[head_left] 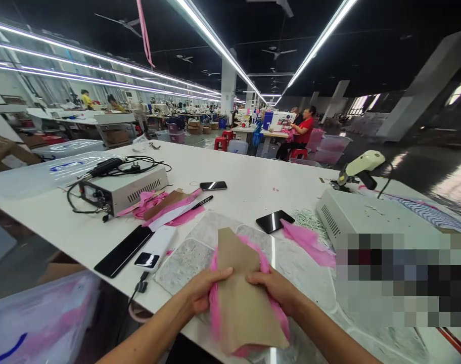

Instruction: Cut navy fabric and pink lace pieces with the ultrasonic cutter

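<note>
Both my hands hold a brown cardboard pattern piece (241,298) together with pink fabric (215,308) that shows around its edges. My left hand (208,288) grips the left side, thumb on top of the card and fingers underneath. On the right side my right hand (274,285) does the same, its thumb pressed on the card. The stack is raised over the front of the table, above a grey marbled mat (188,263). The fingers beneath the fabric are hidden.
A grey box device (139,184) with cables stands left, near pink scraps (150,205), a pen (202,202) and a phone (213,186). Another phone (274,221) and pink fabric (310,245) lie right. A handheld cutter (363,167) rests on a second grey box (367,215).
</note>
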The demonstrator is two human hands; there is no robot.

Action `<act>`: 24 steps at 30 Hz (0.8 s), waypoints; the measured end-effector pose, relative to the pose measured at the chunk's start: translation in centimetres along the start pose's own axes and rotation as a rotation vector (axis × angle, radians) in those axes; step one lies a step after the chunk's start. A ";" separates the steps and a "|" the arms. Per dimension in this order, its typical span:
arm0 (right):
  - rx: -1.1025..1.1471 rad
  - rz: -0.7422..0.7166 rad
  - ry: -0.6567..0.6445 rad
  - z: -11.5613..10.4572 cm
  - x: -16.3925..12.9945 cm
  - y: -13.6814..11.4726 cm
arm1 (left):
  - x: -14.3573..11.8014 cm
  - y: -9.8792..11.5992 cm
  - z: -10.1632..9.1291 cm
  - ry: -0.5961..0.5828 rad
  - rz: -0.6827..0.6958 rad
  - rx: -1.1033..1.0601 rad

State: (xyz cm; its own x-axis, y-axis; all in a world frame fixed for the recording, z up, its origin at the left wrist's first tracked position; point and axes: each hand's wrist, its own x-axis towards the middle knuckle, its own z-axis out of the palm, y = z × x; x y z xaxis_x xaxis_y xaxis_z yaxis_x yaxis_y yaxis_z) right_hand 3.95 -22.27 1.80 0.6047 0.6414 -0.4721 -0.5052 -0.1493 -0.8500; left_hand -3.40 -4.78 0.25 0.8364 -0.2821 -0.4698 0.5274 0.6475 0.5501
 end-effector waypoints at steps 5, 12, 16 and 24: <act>-0.006 0.039 -0.047 -0.6 -0.3 0.1 | 0.2 -0.4 0.0 -0.046 0.120 -0.022; -0.009 0.025 -0.063 -0.5 0.5 0.0 | 0.4 -0.8 0.2 0.014 0.126 -0.120; -0.026 0.007 -0.085 -0.6 0.7 -0.5 | 0.6 -0.8 0.2 0.010 0.142 -0.195; -0.068 -0.051 -0.129 -0.6 -0.1 -1.2 | -0.1 -1.2 0.2 -0.047 0.134 -0.115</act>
State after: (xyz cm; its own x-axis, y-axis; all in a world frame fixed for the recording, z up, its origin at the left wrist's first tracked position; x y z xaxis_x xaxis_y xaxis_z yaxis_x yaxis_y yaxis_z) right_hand 4.86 -22.59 2.72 0.5424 0.7399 -0.3979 -0.4304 -0.1620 -0.8880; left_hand -4.09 -5.62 -0.19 0.9056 -0.2187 -0.3635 0.3924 0.7576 0.5216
